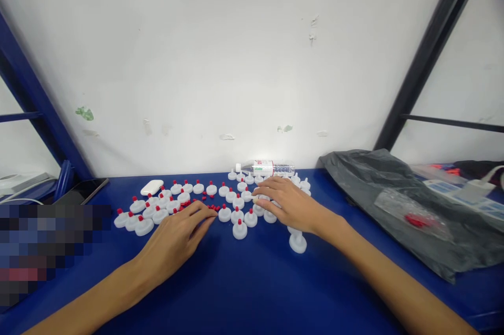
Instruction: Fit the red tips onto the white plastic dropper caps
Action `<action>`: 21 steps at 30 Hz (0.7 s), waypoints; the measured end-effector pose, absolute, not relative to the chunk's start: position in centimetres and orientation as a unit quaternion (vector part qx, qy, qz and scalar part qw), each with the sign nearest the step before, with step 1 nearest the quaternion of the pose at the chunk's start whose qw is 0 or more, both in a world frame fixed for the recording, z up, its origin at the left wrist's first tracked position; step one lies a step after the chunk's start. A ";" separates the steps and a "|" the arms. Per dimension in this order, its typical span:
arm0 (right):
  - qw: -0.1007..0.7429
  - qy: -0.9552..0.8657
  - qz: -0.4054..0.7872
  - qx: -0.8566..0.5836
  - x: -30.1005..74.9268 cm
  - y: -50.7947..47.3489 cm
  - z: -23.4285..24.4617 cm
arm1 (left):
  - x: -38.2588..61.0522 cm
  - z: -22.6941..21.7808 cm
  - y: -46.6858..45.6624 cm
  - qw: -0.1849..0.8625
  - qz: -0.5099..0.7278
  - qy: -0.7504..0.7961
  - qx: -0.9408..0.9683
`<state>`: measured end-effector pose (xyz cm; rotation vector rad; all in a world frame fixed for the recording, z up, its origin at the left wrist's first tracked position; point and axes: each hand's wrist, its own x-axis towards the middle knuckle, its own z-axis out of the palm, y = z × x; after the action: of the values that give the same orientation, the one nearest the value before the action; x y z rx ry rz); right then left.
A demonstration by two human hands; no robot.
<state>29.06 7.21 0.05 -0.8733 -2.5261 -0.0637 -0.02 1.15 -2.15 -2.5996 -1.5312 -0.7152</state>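
Note:
My left hand [175, 238] reaches in over loose small red tips [213, 208], thumb and forefinger closed together at their edge; whatever is between them is hidden. My right hand [293, 203] is over the white caps on the right, its thumb and forefinger closed on a white nozzle cap [254, 197], mostly covered by the fingers. Left and centre stand several round white nozzle caps with red tips on top, such as the nearest one [240, 230]. White nozzle caps without red tips [298, 243] stand around and below my right hand.
A clear plastic bottle [268, 168] lies on its side against the wall. A white case [152, 187] sits at the back left. On the right, a dark plastic bag [378, 182] holds up a clear pouch with red pieces [421, 219]. A phone [84, 188] lies far left.

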 end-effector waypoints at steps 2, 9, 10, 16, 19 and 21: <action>0.221 -0.922 -0.018 -0.317 28.9 7.4 -0.4 | 0.0 -2.3 1.1 0.020 -0.227 -0.493 -0.840; 0.212 -0.921 -0.001 -0.328 28.6 7.4 -1.3 | -0.1 -2.7 1.0 0.009 -0.225 -0.487 -0.844; 0.210 -0.920 -0.001 -0.331 28.6 7.4 -1.4 | -0.1 -2.7 1.0 0.005 -0.227 -0.487 -0.843; 0.198 -0.918 -0.021 -0.342 28.6 7.6 -1.5 | -0.1 -2.4 1.1 -0.022 -0.242 -0.490 -0.837; 0.207 -0.917 -0.029 -0.339 28.5 7.6 -1.4 | -0.1 -2.4 1.1 -0.027 -0.257 -0.498 -0.828; 0.214 -0.916 -0.035 -0.336 28.5 7.6 -1.4 | -0.1 -2.4 1.0 -0.030 -0.266 -0.500 -0.824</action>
<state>28.53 7.60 -1.38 -0.9321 -2.5422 -0.0973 -0.14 1.02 -2.37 -2.6377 -1.6013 -0.8532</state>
